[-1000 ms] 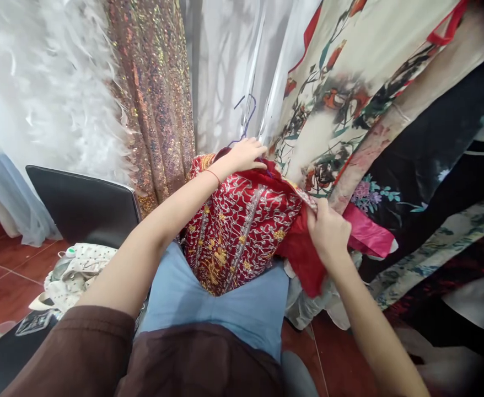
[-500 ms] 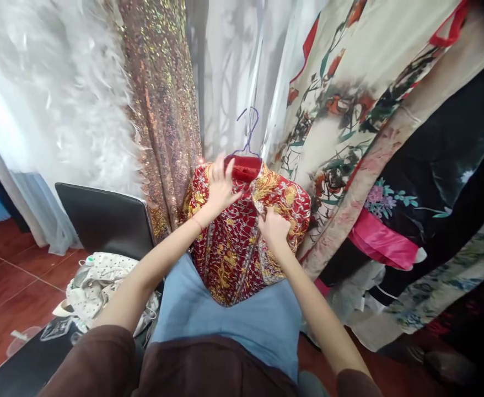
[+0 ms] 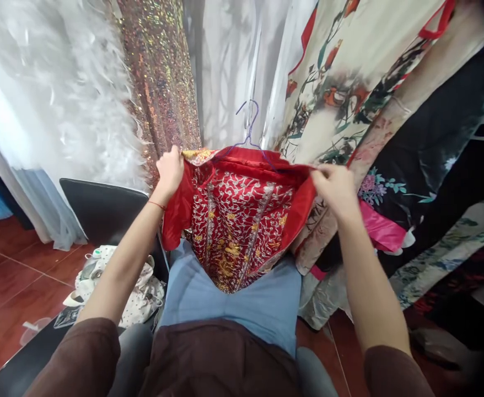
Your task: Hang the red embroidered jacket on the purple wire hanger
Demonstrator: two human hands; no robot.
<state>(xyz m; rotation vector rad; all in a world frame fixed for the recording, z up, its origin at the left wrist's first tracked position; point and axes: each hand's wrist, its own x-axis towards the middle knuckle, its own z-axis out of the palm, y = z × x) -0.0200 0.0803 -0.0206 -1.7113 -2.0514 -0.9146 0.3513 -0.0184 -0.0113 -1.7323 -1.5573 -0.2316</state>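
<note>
Head view. Half a second ago both hands sat close together at the collar of the red embroidered jacket point(image 3: 237, 220); now they are spread wide, one at each front edge, and the garment stands opened out, its plain red lining showing at both sides. A second ago the right hand was lower, pinching the lining near the hem. So the work in hand looks like opening or straightening the jacket on its hanger, and it reads as well under way.

The left hand point(image 3: 170, 168) is closed in a fist on the left front edge, up by the gold-trimmed shoulder (red thread bracelet at the wrist). The right hand point(image 3: 336, 184) pinches the right front edge between thumb and fingers, the rest of the fingers curled.

The jacket hangs on a thin purple wire hanger point(image 3: 248, 129), hook free in the air, and its lower part drapes over the person's blue apron point(image 3: 234, 303).

Around it: a sequined gown point(image 3: 159, 82) and white feathered dress point(image 3: 60, 94) to the left, a cream floral robe point(image 3: 349, 82) and black floral garment point(image 3: 432, 154) to the right, a black chair point(image 3: 101, 212) with a spotted bag point(image 3: 136, 295) beside it.
</note>
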